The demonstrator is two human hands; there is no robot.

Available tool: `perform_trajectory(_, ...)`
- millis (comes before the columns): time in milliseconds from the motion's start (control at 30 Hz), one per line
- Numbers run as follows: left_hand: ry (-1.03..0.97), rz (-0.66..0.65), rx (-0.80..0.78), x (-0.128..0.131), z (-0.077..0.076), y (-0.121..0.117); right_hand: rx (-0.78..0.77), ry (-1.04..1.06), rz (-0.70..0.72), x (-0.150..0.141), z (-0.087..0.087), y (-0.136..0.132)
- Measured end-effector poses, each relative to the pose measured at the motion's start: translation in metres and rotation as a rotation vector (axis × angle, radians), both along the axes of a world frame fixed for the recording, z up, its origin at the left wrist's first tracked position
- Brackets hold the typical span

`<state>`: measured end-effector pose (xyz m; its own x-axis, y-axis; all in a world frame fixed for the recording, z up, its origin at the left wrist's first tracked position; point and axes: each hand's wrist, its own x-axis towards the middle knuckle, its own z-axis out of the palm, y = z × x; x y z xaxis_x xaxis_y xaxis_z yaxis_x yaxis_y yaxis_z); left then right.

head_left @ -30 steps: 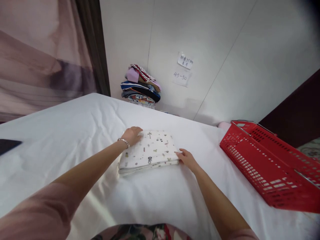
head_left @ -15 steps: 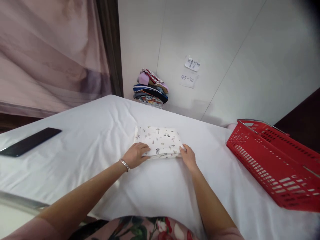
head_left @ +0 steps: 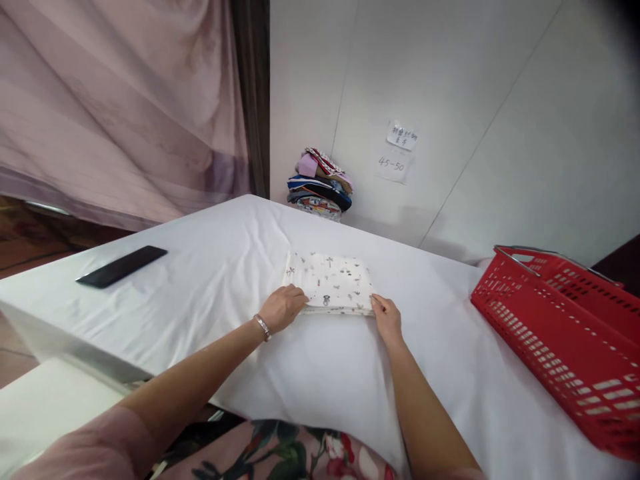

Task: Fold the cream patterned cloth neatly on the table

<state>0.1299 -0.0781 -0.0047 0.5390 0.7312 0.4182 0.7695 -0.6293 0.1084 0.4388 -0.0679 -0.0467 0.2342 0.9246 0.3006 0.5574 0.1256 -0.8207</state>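
A folded white cloth (head_left: 330,283) with small printed figures lies flat on the white-covered table (head_left: 210,267). My left hand (head_left: 284,308), a bracelet at its wrist, has its fingers curled over the cloth's near left corner. At the near right corner my right hand (head_left: 387,317) pinches the cloth's edge between thumb and fingers. Both forearms reach in from the bottom of the view.
A red plastic basket (head_left: 560,333) lies on the table at the right. A flat black object (head_left: 121,266) sits near the left edge. A pile of folded clothes (head_left: 320,187) stands by the wall behind, under two paper notes (head_left: 397,150). A pink curtain (head_left: 120,107) hangs at left.
My left hand has come from the cloth's far left corner to its near left corner. The right hand stays at the near right corner. The view has swung left, showing the black object.
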Motion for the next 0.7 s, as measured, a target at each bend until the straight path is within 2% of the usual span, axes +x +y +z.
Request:
perform_trajectory(200, -0.052, -0.004, -0.025, -0.003, -0.01, -0.007, -0.014, -0.082, 0.027, 0.004, 0.001, -0.003)
perform_trajectory(333, -0.035, 0.049, -0.004, -0.006, -0.006, -0.006, -0.015, -0.11, 0.073, 0.005, 0.004, -0.005)
perform_trajectory(500, -0.034, 0.082, 0.112, -0.01, 0.0, -0.002, 0.01, -0.136, 0.09, 0.006, 0.003, -0.006)
perform_trajectory(700, -0.046, 0.062, 0.083, -0.012, -0.014, -0.01, 0.017, -0.151, 0.076, 0.006, 0.001, -0.003)
